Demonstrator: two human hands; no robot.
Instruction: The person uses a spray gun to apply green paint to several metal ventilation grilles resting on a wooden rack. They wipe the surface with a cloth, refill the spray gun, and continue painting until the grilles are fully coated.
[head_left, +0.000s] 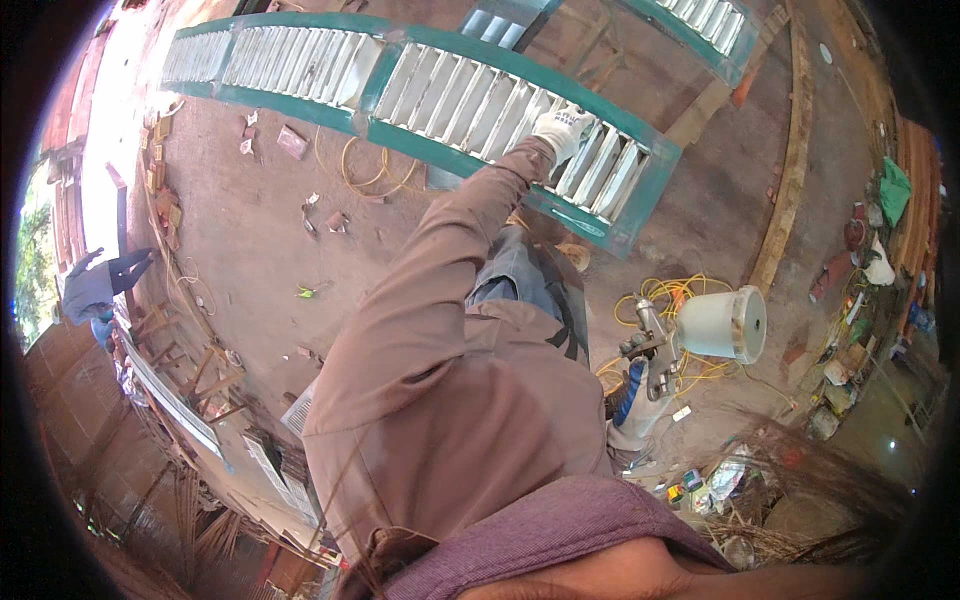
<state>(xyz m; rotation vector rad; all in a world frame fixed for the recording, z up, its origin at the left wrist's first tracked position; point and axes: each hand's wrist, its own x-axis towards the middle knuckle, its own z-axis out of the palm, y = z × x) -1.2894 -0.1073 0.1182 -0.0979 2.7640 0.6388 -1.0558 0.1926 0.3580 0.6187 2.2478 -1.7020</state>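
A long louvred shutter panel (400,130) with a green frame and whitish slats stretches across the far side. My left arm reaches out to it, and my left hand (562,130), in a white glove with dark print, is curled at the slats near the panel's right end. Its fingertips are partly hidden. Dark gaps show between the slats to its right. Low on the right, my gloved right hand (630,395) is wrapped round the handle of a metal spray gun (655,350). A whitish paint cup (718,325) is attached to the gun and lies tilted to the right.
A yellow hose (690,287) lies coiled behind the spray gun. Another green-framed panel (735,50) is at the far right. Timber (785,170) and clutter (845,380) line the right. On the left is another person (95,290), near leaning panels (175,400). Scraps (292,142) dot the floor.
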